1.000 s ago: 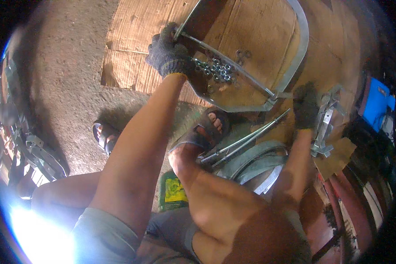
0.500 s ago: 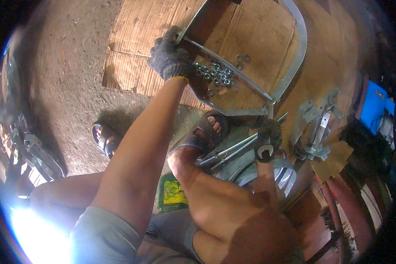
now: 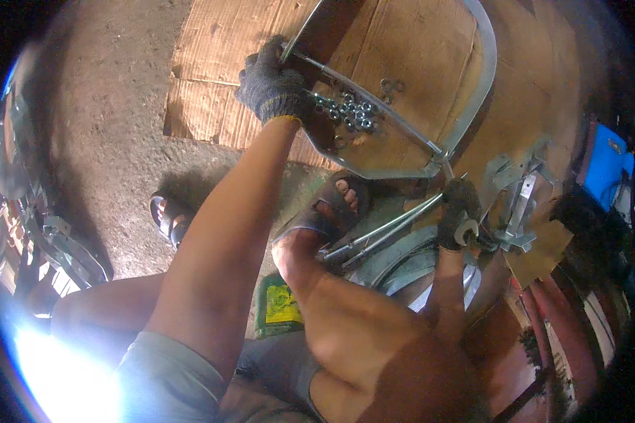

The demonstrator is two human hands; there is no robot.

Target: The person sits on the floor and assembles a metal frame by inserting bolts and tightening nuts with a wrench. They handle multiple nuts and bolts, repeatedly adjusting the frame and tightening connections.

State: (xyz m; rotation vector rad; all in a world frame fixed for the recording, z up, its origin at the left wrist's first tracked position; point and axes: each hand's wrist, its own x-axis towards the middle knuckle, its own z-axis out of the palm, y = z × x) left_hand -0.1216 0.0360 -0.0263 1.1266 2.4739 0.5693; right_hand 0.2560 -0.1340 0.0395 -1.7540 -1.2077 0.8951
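My left hand point(image 3: 271, 81), in a grey knit glove, is closed around the left side of a bent metal frame point(image 3: 483, 70). A threaded rod point(image 3: 381, 109) spans the frame from beside that hand to its lower right corner. My right hand point(image 3: 460, 208), in a dark glove, grips a wrench point(image 3: 448, 168). The far end of the wrench meets the rod's end at that corner; its ring end shows below my fingers. Under the rod, a cluster of shiny nuts point(image 3: 353, 113) lies on the cardboard point(image 3: 212, 63), with several washers point(image 3: 391, 88) nearby.
Long metal rods point(image 3: 388, 233) lie between my foot and right hand, above curved metal pieces point(image 3: 402, 264). Metal brackets point(image 3: 518, 204) sit at the right, near a blue object point(image 3: 607, 166). A green container with a yellow label point(image 3: 281, 307) stands by my leg. More metal parts point(image 3: 56, 240) are at far left.
My right hand has swung to the right with the wrench, turning it about the rod's end. My left hand keeps its hold, and the frame has shifted only slightly.
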